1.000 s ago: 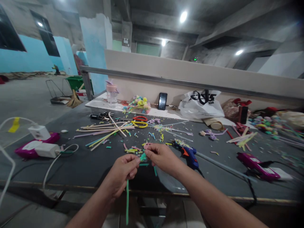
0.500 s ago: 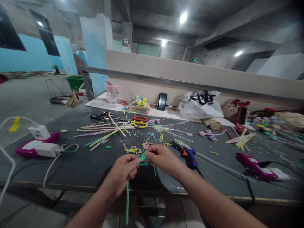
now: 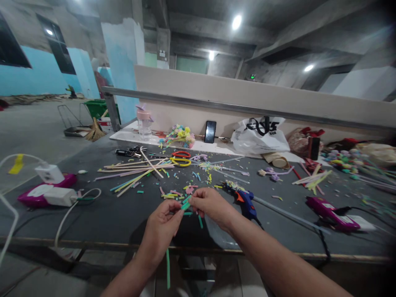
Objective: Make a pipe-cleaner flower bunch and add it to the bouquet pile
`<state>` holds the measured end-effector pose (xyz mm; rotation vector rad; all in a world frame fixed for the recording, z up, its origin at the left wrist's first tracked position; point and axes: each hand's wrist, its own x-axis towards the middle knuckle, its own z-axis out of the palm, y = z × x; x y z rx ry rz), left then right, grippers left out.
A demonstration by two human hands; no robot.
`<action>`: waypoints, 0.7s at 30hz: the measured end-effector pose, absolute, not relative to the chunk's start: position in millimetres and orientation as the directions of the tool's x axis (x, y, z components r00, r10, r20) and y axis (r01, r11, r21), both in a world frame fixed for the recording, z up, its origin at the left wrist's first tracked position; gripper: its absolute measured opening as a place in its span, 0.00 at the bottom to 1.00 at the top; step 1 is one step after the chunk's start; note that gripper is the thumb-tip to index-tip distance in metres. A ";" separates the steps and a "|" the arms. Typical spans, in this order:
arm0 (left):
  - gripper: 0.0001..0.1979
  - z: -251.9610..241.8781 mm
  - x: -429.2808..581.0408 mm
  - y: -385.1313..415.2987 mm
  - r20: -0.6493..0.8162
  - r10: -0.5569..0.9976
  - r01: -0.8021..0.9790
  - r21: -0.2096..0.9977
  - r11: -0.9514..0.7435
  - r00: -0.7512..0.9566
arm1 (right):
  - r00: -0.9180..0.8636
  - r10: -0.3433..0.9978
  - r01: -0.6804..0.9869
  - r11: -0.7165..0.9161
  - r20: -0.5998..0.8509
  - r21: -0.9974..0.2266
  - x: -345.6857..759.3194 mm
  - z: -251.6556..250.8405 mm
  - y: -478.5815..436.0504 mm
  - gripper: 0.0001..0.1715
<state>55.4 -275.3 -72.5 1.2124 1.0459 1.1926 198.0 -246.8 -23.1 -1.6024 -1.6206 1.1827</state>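
Near the table's front edge, my left hand (image 3: 163,220) pinches a bent green pipe cleaner (image 3: 185,205) between thumb and fingers. My right hand (image 3: 212,205) grips the same piece from the other side, fingertips almost touching the left ones. A long green tail (image 3: 168,268) hangs below my left hand over the edge. Below my right fingers a short green length (image 3: 201,221) points downward; whether it joins the held piece I cannot tell. Just beyond the hands lie short cut bits (image 3: 170,195) in yellow and pink.
A blue glue gun (image 3: 247,203) lies right of my hands. Farther back are yellow- and red-handled scissors (image 3: 181,161), long pastel stems (image 3: 133,169), pliers (image 3: 130,151) and a propped phone (image 3: 210,132). Purple power strips (image 3: 332,214) with cables sit at both sides.
My left hand has turned slightly and its fingers have shifted on the green pipe cleaner. The hanging tail has moved a little right. My right hand keeps its pinch.
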 end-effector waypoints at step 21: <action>0.18 -65.9 44.2 -264.2 -0.152 0.904 -0.108 0.972 0.211 0.400 | -0.303 0.953 0.625 0.198 -0.001 -0.755 208.9 -15.0 -243.8 0.08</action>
